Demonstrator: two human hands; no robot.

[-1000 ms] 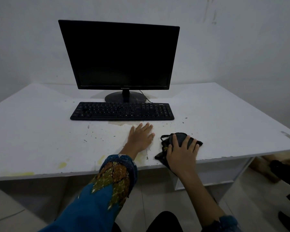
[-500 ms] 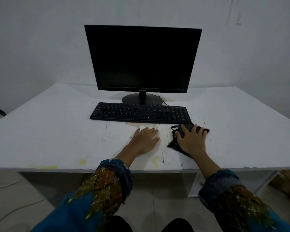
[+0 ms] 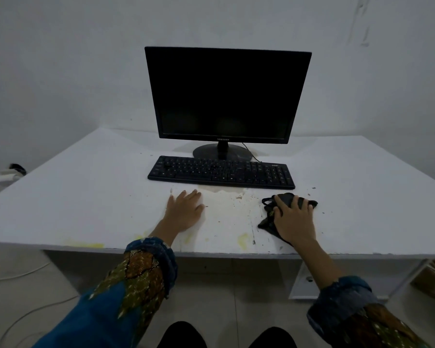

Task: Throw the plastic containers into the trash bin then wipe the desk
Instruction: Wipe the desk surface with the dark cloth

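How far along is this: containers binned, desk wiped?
No containers show on the desk, so binning looks done; no bin in view. Wiping is in hand: the right hand presses a dark cloth, the left hand lies flat. Yellow stains and specks remain.

Desks: one white desk (image 3: 86, 197) is standing in view
Monitors: one black monitor (image 3: 226, 96) is sitting at the back of the desk; one round stand (image 3: 221, 151) is showing under it
Keyboards: one black keyboard (image 3: 221, 172) is lying in front of the monitor
Cloths: one dark cloth (image 3: 269, 219) is lying on the desk
Hands: two are showing; left hand (image 3: 185, 212); right hand (image 3: 293, 219)
Sleeves: two patterned blue sleeves are showing; one (image 3: 126, 292) on the left arm; one (image 3: 357, 315) on the right
Yellow stains: several are showing along the near edge; exact count cannot be told
Floor cables: two pale cables (image 3: 23, 275) are lying at lower left
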